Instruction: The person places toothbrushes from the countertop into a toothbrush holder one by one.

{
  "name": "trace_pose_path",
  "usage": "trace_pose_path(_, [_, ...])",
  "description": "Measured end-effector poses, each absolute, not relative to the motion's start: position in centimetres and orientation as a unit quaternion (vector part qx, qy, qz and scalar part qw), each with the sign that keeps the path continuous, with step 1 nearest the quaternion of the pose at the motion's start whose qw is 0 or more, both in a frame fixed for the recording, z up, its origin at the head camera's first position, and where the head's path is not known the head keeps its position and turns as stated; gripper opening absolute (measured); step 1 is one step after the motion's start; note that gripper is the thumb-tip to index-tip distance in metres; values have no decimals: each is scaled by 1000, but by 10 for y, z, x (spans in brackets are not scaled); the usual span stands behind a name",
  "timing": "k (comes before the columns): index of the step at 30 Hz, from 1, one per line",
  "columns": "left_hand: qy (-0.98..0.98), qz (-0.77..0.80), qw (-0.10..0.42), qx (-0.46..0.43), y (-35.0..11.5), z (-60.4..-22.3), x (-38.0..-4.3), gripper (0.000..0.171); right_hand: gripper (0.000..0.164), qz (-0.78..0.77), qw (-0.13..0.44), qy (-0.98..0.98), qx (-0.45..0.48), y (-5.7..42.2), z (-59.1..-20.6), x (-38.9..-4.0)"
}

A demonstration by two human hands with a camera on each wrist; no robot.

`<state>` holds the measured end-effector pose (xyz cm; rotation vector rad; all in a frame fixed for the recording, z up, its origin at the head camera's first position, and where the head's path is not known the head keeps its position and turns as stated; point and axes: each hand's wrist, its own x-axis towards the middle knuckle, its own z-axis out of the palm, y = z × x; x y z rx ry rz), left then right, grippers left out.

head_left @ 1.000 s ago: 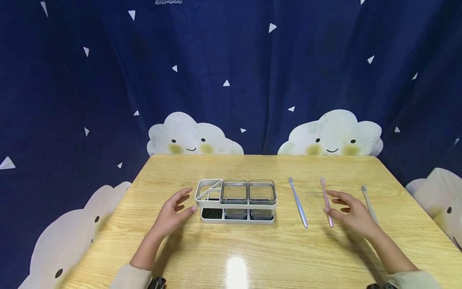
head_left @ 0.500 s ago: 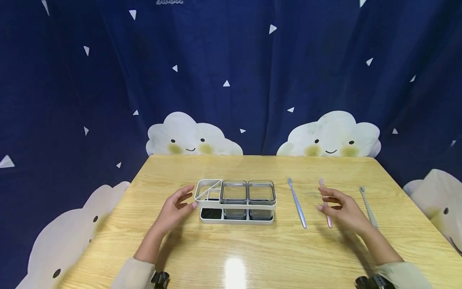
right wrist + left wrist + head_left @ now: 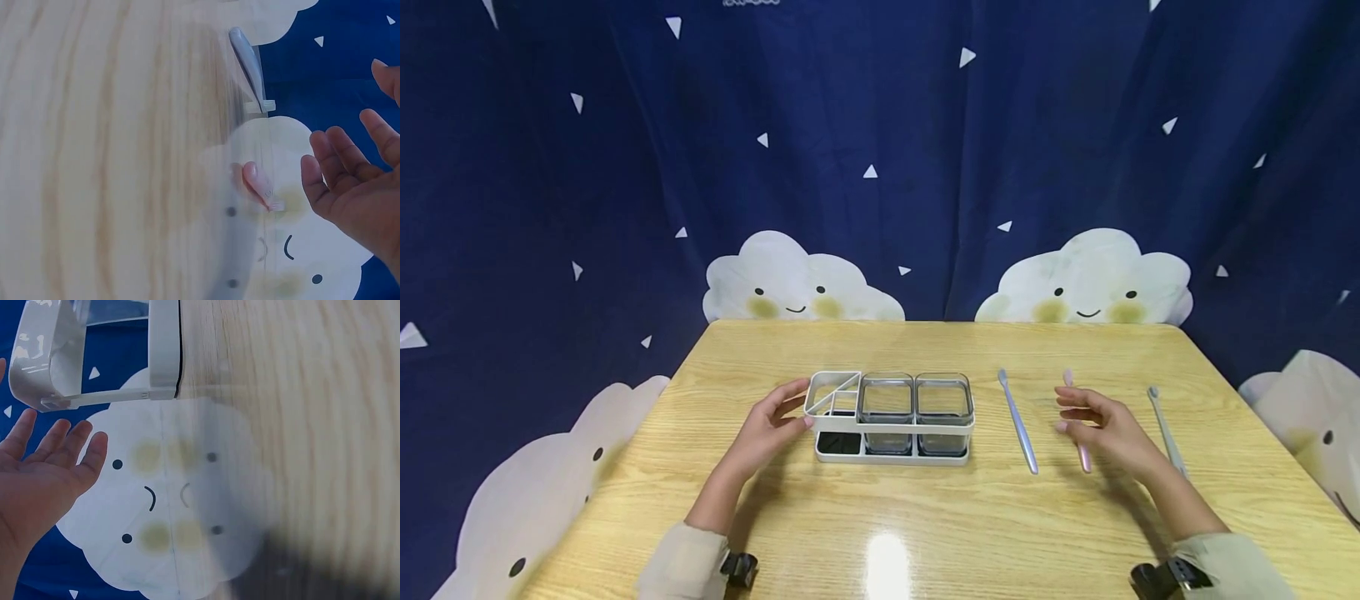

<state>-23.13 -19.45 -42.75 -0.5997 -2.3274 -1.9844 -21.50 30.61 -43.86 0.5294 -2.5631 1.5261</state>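
A white toothbrush holder (image 3: 917, 430) stands mid-table, with two clear square cups (image 3: 887, 404) in it and a divided section at its left end. My left hand (image 3: 767, 433) is at that end, thumb and fingertips right by the upper rim; in the left wrist view its fingers are loosely extended beside the frame (image 3: 34, 362). My right hand (image 3: 1108, 429) hovers over a pink toothbrush (image 3: 1084, 458), hiding its middle. Its fingers are relaxed and hold nothing, apart from the pink handle (image 3: 256, 181) in the right wrist view.
A blue toothbrush (image 3: 1018, 423) lies between the holder and the pink one. Right of my right hand is a grey-green toothbrush (image 3: 1167, 433), its lower end near the forearm. Behind the wooden table (image 3: 985, 533) hangs a dark blue curtain (image 3: 880, 108) with clouds.
My left hand has moved slightly right, up to the holder's end. The right hand has shifted a little left and away from me over the pink toothbrush. Holder and toothbrushes stay put.
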Motion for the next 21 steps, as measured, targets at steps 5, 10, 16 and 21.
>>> trace_pose_path(5, [-741, -641, 10, -199, -193, -428, -233, 53, 47, 517, 45, -838, 169, 307, -440, -219])
trace_pose_path(10, [-733, -647, 6, -211, -191, -428, -234, 54, 45, 540, 35, -823, 172, 305, -439, -224])
trace_pose_path(16, [-724, -655, 4, -218, -190, -429, -236, 56, 45, 545, 23, -820, 176, 304, -438, -228])
trace_pose_path(21, [-719, -661, -1, -217, -191, -431, -238, 58, 48, 551, 8, -816, 173, 305, -438, -232])
